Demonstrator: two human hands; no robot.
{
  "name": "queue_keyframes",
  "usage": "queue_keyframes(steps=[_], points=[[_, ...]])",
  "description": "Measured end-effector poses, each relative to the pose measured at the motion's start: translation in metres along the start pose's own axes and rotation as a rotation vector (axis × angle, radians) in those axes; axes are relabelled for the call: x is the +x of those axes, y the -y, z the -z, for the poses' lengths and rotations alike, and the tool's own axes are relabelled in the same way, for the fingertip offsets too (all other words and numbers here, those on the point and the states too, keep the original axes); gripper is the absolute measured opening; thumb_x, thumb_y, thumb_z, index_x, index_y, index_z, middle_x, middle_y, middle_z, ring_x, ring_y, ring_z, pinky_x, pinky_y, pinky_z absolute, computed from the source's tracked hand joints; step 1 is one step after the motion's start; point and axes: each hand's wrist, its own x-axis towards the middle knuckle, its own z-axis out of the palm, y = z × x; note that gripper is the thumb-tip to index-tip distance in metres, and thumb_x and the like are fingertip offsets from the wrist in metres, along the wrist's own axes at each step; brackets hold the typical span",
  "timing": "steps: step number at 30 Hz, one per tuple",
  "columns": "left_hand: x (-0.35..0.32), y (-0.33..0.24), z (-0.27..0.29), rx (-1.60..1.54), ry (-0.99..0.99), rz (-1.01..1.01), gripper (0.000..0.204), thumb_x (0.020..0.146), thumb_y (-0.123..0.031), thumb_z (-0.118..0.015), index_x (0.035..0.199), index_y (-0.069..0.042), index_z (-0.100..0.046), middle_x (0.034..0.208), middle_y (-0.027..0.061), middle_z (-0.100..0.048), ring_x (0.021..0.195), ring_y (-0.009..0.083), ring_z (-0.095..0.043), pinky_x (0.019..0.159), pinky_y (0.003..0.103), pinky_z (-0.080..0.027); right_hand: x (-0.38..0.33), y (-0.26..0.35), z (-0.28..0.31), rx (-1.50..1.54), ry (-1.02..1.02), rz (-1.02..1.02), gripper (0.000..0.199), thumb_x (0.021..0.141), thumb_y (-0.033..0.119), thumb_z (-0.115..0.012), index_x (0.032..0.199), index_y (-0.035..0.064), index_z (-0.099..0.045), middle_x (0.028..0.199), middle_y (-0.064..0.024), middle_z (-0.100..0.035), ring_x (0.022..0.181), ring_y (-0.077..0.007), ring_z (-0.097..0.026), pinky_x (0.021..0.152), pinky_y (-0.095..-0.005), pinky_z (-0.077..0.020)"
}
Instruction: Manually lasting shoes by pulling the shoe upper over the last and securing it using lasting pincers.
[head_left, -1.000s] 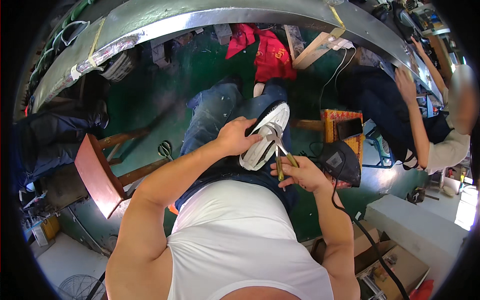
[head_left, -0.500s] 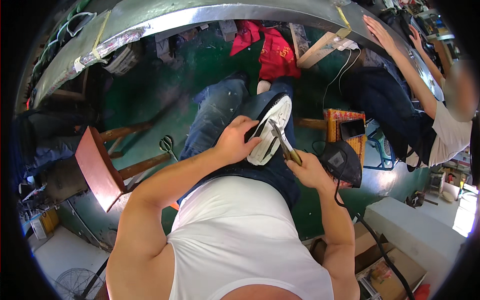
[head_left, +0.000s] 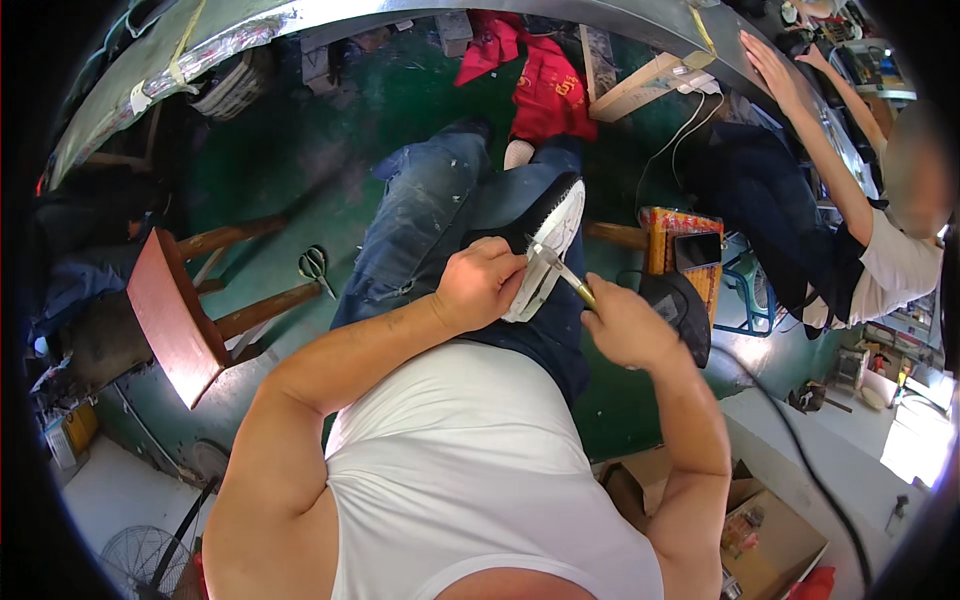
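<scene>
The green floor (head_left: 400, 110) spreads out beyond your grip, and the long grey table (head_left: 300, 15) curves across the far side of it, so you work off your own lap, not off a surface. Your knees in blue jeans (head_left: 420, 220) run straight out ahead of your hands and make the rest for the work. A red stool (head_left: 170, 320) lies tipped over well off to the left of your left hand, with a pair of scissors (head_left: 315, 265) on the floor between it and your leg. To the right of your right hand sits another person, whose arm (head_left: 810, 140) reaches up to the table; that arm is not yours.

The shoe (head_left: 545, 245), dark on top with a white sole, lies across your thigh with the sole turned up and toward you, which puts the edge where sole meets upper in plain sight. Your left hand (head_left: 480, 285) has its grip closed around the near end of the shoe, fingers curled over the sole, pressing it down against the leg so it seems braced against twisting. Your right hand (head_left: 625, 325) pinches a thin tool with a yellowish handle (head_left: 565, 270) between thumb and fingers, just right of the shoe. Its metal tip slants up and left to touch the sole's edge beside your left thumb.
</scene>
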Motion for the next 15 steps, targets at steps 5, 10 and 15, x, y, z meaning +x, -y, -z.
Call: queue_keyframes(steps=[5,10,15], points=[[0.003,0.023,-0.001,-0.177,-0.044,0.378,0.030,0.094,-0.018,-0.060,0.118,-0.002,-0.063,0.112,0.0155,-0.065,0.104,0.0297,-0.062,0.090,0.036,-0.049,0.035,0.025,0.046,-0.077,0.470,-0.157,0.032,0.093,0.025,-0.056,0.104,-0.0051,-0.058,0.100,-0.0274,-0.064,0.098,-0.0420,-0.062,0.087,-0.0474,-0.0475],[0.002,0.042,-0.017,-1.121,0.109,0.821,0.070,0.105,-0.041,-0.037,0.152,0.006,-0.015,0.154,0.0160,-0.031,0.142,0.0207,-0.029,0.116,0.032,-0.024,0.044,0.000,0.000,0.027,0.235,-0.021,0.029,0.093,0.025,-0.057,0.099,-0.0034,-0.059,0.089,-0.0268,-0.065,0.089,-0.0444,-0.063,0.080,-0.0492,-0.0489],[0.014,0.044,-0.020,-1.106,0.124,0.894,0.076,0.100,-0.039,-0.053,0.156,-0.006,-0.012,0.152,0.0107,-0.035,0.137,0.0179,-0.035,0.113,0.030,-0.029,0.045,-0.016,-0.075,0.434,-0.083,-0.115,0.028,0.090,0.025,-0.063,0.100,-0.0009,-0.061,0.085,-0.0233,-0.066,0.083,-0.0419,-0.064,0.075,-0.0470,-0.0496]])
